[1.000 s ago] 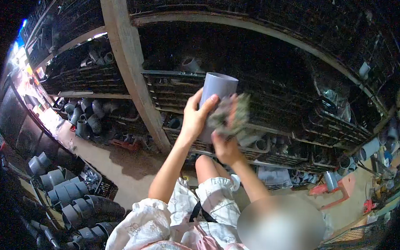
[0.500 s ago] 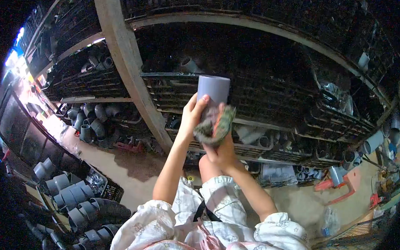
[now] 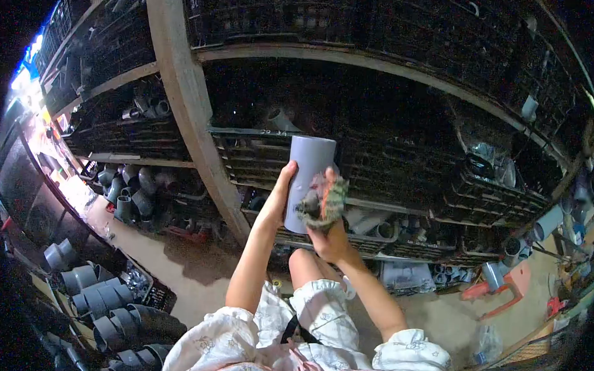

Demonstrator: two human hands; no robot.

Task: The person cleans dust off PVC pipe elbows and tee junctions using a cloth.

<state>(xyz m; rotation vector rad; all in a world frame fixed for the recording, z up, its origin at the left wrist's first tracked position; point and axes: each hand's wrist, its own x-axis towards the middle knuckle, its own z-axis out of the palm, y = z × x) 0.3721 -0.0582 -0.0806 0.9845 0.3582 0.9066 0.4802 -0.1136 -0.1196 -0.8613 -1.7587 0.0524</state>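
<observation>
A grey plastic pipe fitting [image 3: 303,163], a plain cylinder, is held upright in front of the shelves. My left hand [image 3: 281,195] grips it from the left side, thumb along its wall. On the right side, my right hand [image 3: 329,236] is closed around a crumpled, multicoloured cloth [image 3: 324,203] pressed against the fitting's lower wall. The cloth hides most of my right fingers and is slightly blurred.
Wooden shelving with a thick post [image 3: 188,103] holds black crates [image 3: 389,169] ahead. Grey pipe fittings [image 3: 103,296] are heaped at lower left beside a black basket [image 3: 159,295]. A red plastic stool [image 3: 512,291] and a clear plastic bag [image 3: 488,342] are on the floor at right.
The fitting sits lower in view, and more of its wall shows. My right hand with the cloth has shifted off its front toward its right side.
</observation>
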